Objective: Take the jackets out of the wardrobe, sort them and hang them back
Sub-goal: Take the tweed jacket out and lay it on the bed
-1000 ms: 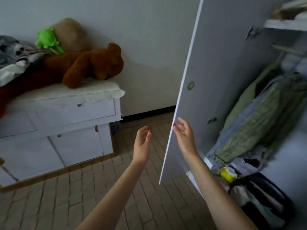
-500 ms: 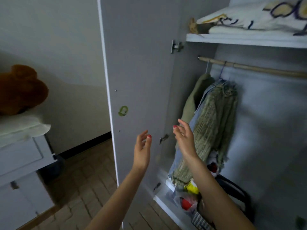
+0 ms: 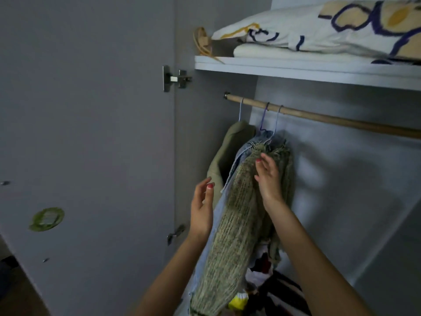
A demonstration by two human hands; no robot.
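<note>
Three garments hang on hangers from a wooden rail (image 3: pixel 319 118) inside the open wardrobe. Nearest me is a green knitted jacket (image 3: pixel 230 242), behind it a light denim jacket (image 3: pixel 241 153), and at the far left an olive jacket (image 3: pixel 227 151). My right hand (image 3: pixel 267 179) is raised with straight fingers in front of the knitted jacket's shoulder, just under its hanger hook; I cannot tell if it touches. My left hand (image 3: pixel 201 208) is open, held upright just left of the denim jacket's edge, holding nothing.
The wardrobe door (image 3: pixel 91 133) stands open on my left with a green sticker (image 3: pixel 46 218). A shelf (image 3: pixel 307 69) above the rail carries folded patterned bedding (image 3: pixel 330 30). Bags and mixed clothes (image 3: pixel 273 290) are piled on the wardrobe floor.
My view swung from the room and door into the wardrobe and came closer. Both open hands rose toward the hanging jackets, the right one now at the knitted jacket's shoulder.
</note>
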